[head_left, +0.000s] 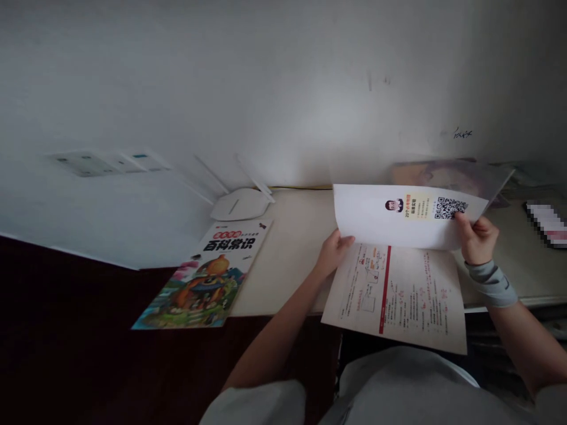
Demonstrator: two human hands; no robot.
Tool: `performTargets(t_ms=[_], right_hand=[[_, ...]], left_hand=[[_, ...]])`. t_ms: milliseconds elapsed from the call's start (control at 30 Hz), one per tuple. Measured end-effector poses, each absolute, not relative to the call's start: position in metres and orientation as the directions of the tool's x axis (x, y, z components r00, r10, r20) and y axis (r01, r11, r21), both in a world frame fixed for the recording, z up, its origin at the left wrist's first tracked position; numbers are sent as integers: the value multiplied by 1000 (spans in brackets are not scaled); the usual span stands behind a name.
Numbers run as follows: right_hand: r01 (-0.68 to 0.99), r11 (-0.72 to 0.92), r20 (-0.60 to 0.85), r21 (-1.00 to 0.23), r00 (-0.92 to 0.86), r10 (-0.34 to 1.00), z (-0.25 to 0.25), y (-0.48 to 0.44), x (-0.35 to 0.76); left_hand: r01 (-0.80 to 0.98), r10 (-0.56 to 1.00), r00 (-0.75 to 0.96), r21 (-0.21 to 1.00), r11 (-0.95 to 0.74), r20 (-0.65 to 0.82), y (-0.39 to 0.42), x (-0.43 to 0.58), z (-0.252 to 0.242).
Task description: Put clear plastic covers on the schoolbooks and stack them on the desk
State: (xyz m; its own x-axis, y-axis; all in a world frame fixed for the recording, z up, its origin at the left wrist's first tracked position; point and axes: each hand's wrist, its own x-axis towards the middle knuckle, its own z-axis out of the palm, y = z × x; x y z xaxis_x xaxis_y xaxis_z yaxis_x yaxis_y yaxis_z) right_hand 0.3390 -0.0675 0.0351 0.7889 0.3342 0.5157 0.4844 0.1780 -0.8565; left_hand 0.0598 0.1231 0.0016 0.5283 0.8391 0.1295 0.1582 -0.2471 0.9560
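An open booklet [398,289] lies across both hands, turned sideways to me, its lower page printed with text, diagrams and red handwriting. The raised upper page is white, with a small portrait and a QR code. My left hand [335,252] pinches the booklet's left edge near the fold, thumb on top. At the right edge, my right hand [479,237] grips the upper page, thumb beside the QR code and fingers curled behind. A grey band wraps the right wrist. The lower page reaches past the table's front edge toward my body.
A picture-covered book [204,277] lies at the left and overhangs the table [283,260]. Behind it stands a white router [241,205] with antennas. A phone [547,224] rests at the far right. Clear plastic sleeves [460,177] lean by the wall behind the booklet.
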Motion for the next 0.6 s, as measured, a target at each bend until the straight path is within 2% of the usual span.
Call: performTargets(t_ms=[67,167,267,333,400,500,600], right_hand=[[513,178,540,-840,750,382,32,-81,343],[610,149,587,-778,622,519,30,-113,350],[729,242,620,-640,305,723,36,-147,349],[766,375,567,-522,-17,824,41,-165,342],[809,441,442,-389,-256,860,42,-178,332],[904,389,261,-176,-339,904,32,-191,321],[933,349,208,-94,-324,923,23,-197,324]], left_hand=[[223,857,501,939,-263,121,123,52,-1],[267,916,334,909,-319,223,118,48,7],[181,907,341,930,-321,247,107,42,20],[99,900,401,968,-230,173,98,32,28],[74,914,402,993,-94,56,90,17,32],[126,917,374,987,97,-138,81,-8,31],[258,839,477,954,150,-261,76,-25,27]])
